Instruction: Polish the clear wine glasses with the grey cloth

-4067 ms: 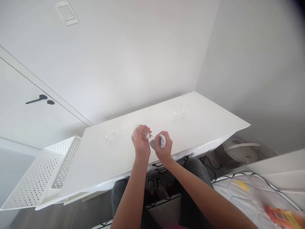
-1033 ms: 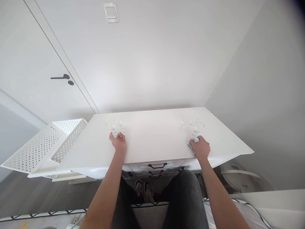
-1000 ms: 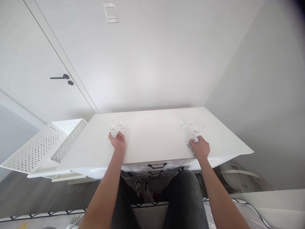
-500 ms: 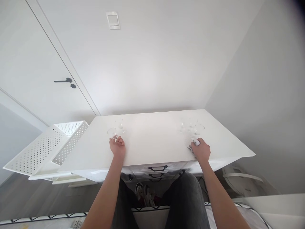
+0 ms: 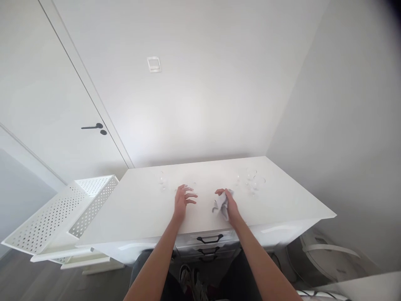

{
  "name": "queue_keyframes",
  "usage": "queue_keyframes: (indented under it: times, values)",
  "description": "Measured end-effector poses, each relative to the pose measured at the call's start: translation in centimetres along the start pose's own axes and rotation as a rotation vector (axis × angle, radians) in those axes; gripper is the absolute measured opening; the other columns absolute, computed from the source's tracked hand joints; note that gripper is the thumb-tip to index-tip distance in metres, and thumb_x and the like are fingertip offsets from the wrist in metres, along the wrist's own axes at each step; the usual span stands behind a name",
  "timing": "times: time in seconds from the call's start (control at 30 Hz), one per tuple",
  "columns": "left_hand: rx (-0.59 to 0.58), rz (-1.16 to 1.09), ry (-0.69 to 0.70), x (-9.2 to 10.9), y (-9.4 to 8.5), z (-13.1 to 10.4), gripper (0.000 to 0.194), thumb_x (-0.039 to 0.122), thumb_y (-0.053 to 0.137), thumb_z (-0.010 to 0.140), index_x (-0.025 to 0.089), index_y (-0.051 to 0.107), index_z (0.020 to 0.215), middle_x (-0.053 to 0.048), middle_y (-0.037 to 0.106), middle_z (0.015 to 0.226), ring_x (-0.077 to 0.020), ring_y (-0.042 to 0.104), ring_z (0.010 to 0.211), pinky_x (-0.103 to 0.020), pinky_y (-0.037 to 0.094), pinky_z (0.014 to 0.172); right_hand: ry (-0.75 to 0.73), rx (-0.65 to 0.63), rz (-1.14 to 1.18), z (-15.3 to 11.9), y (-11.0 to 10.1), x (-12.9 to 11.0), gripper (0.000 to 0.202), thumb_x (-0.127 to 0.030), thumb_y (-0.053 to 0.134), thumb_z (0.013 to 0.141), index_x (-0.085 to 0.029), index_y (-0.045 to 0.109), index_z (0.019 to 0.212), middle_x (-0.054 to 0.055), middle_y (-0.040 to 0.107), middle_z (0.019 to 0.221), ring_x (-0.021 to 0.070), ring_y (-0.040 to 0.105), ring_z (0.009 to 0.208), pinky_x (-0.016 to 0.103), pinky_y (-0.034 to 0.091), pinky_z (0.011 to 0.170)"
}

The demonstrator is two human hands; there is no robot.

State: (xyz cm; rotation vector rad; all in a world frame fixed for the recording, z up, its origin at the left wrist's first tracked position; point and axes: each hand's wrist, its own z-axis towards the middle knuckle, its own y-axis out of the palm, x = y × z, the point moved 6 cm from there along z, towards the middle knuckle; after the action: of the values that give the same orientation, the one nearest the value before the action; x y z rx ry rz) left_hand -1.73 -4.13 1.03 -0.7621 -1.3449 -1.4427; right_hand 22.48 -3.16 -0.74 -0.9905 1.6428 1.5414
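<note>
My left hand (image 5: pixel 184 202) is over the middle of the white cabinet top (image 5: pixel 200 223), fingers curved and a little apart around a clear wine glass (image 5: pixel 194 184). Only a faint trace of that glass's rim shows. To the right, my right hand (image 5: pixel 231 204) is closed on a crumpled light grey cloth (image 5: pixel 221 205), which hangs out toward the left hand. Another clear glass (image 5: pixel 162 180) stands to the left of my left hand. Several more clear glasses (image 5: pixel 251 179) are grouped beyond my right hand; their outlines are hard to make out.
Black-handled drawers (image 5: pixel 209 239) are in the cabinet's front. A white perforated rack (image 5: pixel 46 215) adjoins its left end. The wall (image 5: pixel 200 92) rises behind, and a door (image 5: pixel 56 100) is at the left. A round white item (image 5: pixel 328 255) is on the floor at the right.
My left hand has moved right to the middle, with the wine glass coming along from the left group. My right hand has moved left with the cloth, which now shows more. The view has tilted up.
</note>
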Motion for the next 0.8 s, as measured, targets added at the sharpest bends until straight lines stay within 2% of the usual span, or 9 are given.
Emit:
queue_keyframes:
  times: [0.07,0.13,0.2,0.3,0.4,0.5,0.63,0.8]
  values:
    - [-0.012,0.085,0.005,-0.6,1.6,0.3,0.048,0.059,0.054,0.097,0.022,0.051,0.127,-0.011,0.066,0.115,-0.0228,0.075,0.085,-0.033,0.062,0.059,0.111,0.071,0.108,1.7,1.7,1.9,0.049,-0.07,0.071,0.079,-0.023,0.071,0.094,0.004,0.07,0.083,0.0204,0.064,0.073,0.031,0.052,0.063]
    - [0.037,0.123,0.031,-0.7,1.9,0.6,0.047,0.06,0.051,0.098,0.023,0.05,0.127,-0.012,0.066,0.117,-0.0226,0.075,0.087,-0.033,0.063,0.06,0.085,0.11,0.217,3.2,2.6,2.6,0.045,-0.062,0.08,0.075,-0.024,0.07,0.098,0.005,0.074,0.094,0.0221,0.068,0.082,0.032,0.054,0.067]
    - [0.085,0.14,0.038,-0.8,1.5,0.8,0.047,0.061,0.05,0.099,0.024,0.049,0.128,-0.012,0.065,0.118,-0.0227,0.075,0.088,-0.033,0.063,0.06,0.027,0.073,0.273,4.0,2.9,2.7,0.04,-0.047,0.086,0.073,-0.025,0.07,0.101,0.004,0.075,0.103,0.0217,0.069,0.092,0.031,0.055,0.072]
    - [0.107,0.16,0.008,-1.1,0.8,1.0,0.048,0.062,0.053,0.097,0.025,0.048,0.128,-0.011,0.064,0.12,-0.0227,0.075,0.088,-0.031,0.062,0.059,0.022,-0.037,0.259,4.3,3.1,2.9,0.04,-0.027,0.085,0.068,-0.026,0.071,0.106,0.001,0.075,0.101,0.0201,0.068,0.094,0.03,0.054,0.075]
    - [0.079,0.19,-0.019,-1.7,0.8,1.1,0.051,0.063,0.055,0.095,0.025,0.048,0.128,-0.011,0.064,0.12,-0.0216,0.075,0.085,-0.03,0.061,0.057,0.009,-0.091,0.207,4.0,3.2,3.1,0.043,-0.02,0.082,0.066,-0.024,0.072,0.107,0.002,0.076,0.101,0.0208,0.068,0.093,0.03,0.054,0.077]
    - [0.02,0.228,-0.026,-2.1,1.1,1.1,0.053,0.065,0.053,0.094,0.025,0.048,0.129,-0.012,0.064,0.122,-0.0198,0.075,0.08,-0.029,0.059,0.057,0.015,-0.066,0.16,3.7,3.4,3.3,0.038,-0.034,0.086,0.07,-0.022,0.072,0.104,0.006,0.077,0.107,0.0253,0.07,0.097,0.035,0.055,0.082]
    - [0.015,0.273,-0.046,-2.3,1.0,0.9,0.052,0.064,0.052,0.094,0.024,0.049,0.128,-0.012,0.065,0.125,-0.0164,0.073,0.071,-0.027,0.055,0.053,0.108,0.036,0.086,3.7,2.8,4.1,0.047,-0.059,0.082,0.074,-0.019,0.072,0.097,0.01,0.078,0.098,0.0289,0.072,0.092,0.038,0.057,0.078]
    - [0.017,0.292,-0.07,-2.6,0.7,0.9,0.047,0.06,0.053,0.095,0.023,0.052,0.123,-0.011,0.069,0.124,-0.0136,0.07,0.064,-0.026,0.053,0.052,0.114,0.048,0.07,3.8,2.4,4.3,0.051,-0.061,0.081,0.074,-0.018,0.073,0.1,0.01,0.078,0.099,0.0292,0.073,0.093,0.038,0.058,0.076]
